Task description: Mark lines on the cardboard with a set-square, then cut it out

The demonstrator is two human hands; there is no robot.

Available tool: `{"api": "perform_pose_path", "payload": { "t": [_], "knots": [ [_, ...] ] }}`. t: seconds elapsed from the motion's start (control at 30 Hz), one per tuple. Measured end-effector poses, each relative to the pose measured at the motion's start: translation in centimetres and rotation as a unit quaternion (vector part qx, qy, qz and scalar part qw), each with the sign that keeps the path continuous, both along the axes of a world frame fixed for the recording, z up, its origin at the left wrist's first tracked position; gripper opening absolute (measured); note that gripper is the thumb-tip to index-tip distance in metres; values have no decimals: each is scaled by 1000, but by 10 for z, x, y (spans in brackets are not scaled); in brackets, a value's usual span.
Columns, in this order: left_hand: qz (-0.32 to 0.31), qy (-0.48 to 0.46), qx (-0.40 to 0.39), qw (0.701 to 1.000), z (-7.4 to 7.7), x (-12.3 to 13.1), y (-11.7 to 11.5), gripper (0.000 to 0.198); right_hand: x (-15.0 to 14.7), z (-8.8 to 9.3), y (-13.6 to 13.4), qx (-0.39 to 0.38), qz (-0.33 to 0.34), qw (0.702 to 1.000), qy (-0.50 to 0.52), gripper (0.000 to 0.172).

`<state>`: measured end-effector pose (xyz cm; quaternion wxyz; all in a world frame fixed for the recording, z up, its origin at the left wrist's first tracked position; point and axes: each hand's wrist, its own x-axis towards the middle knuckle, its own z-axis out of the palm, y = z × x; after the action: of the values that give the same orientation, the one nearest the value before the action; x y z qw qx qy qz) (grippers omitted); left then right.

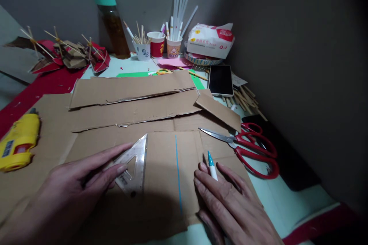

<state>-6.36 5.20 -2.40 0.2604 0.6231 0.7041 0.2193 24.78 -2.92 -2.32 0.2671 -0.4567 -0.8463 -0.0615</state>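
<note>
A clear plastic set square (140, 160) is pinched between the thumb and fingers of my left hand (94, 172), its long edge toward the right. Under it lies a brown cardboard piece (161, 183) with a straight blue line (177, 172) drawn on it. My right hand (224, 199) rests at the right side of that cardboard and holds a white marker (212, 166) between its fingers, teal tip pointing up and away from me. Just beyond this hand lie red-handled scissors (238, 143), blades apart, partly on the cardboard.
Cut cardboard strips (135, 90) lie behind the work. A yellow glue gun (21, 139) sits at left, a phone (220, 80) at back right. Along the wall stand a tilted bottle (112, 26), paper cups (156, 44) of sticks and pens, and a tissue pack (211, 42).
</note>
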Motion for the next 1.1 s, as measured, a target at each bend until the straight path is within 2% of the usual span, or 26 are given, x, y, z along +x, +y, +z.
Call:
{"api": "perform_pose_path", "payload": {
  "t": [0.37, 0.5, 0.7, 0.83, 0.97, 1.1],
  "knots": [
    [-11, -28, 12, 999, 2, 0, 3, 43, 1, -2, -1, -10, -3, 1000, -8, 27],
    [-68, -25, 26, 997, 5, -2, 9, 36, 2, -1, 0, -20, 5, 1000, -1, 28],
    [-52, -40, 116, 991, 13, 10, 10, 22, 3, 2, -1, -26, 10, 1000, -2, 31],
    [-64, -46, 105, 991, 14, 11, 10, 24, 4, 3, -2, -37, 11, 999, 2, 31],
    [-51, -32, 103, 993, 12, 11, 10, 26, 6, 5, -3, -63, 21, 998, 7, 34],
    [-70, -13, 98, 993, 9, 3, 10, 30, 7, 9, -4, -69, 33, 997, -5, 37]
  ]
}}
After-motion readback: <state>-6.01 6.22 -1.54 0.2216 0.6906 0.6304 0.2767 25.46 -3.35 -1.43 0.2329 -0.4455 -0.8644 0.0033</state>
